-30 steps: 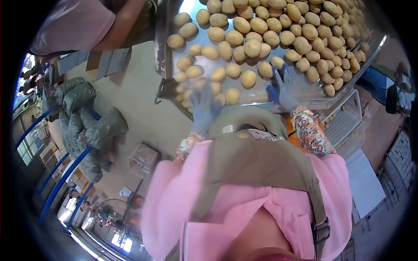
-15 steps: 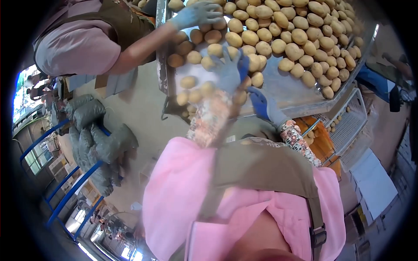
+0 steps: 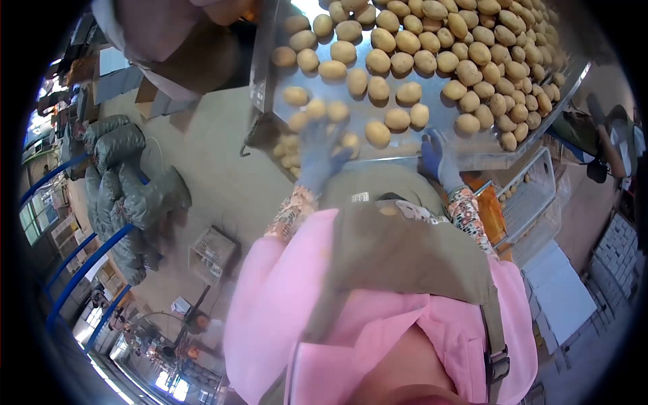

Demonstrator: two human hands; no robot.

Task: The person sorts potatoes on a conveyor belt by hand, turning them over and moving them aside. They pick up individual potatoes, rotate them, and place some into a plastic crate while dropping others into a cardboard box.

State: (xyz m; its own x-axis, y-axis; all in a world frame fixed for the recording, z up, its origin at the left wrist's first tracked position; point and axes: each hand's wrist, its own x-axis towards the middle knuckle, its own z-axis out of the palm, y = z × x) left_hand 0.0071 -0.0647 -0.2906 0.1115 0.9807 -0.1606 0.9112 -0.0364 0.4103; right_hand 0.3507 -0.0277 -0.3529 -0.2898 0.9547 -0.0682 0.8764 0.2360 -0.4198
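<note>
Many potatoes (image 3: 469, 72) lie on a metal sorting table (image 3: 398, 156), packed densely at the right and loosely at the left. My left hand (image 3: 320, 152), in a pale blue-grey glove and smeared by motion, is at the table's near left edge. Its fingers stretch over a few blurred potatoes (image 3: 316, 109), and its thumb stands apart. My right hand (image 3: 437, 158), gloved in grey and blue, rests by the near edge with its fingers extended and no potato in it. Between the hands sit several loose potatoes (image 3: 397, 119).
More potatoes (image 3: 288, 150) lie below the table's left corner. A co-worker (image 3: 182, 40) stands at the upper left. Stuffed dark sacks (image 3: 125, 182) sit near blue rails (image 3: 88, 277). White plastic crates (image 3: 530, 199) and an orange sack (image 3: 491, 212) are at right.
My left hand has swept left and toward me from the table's middle, and potatoes have shifted near it. My right hand has moved slightly right. The co-worker's gloved hand has left the potatoes.
</note>
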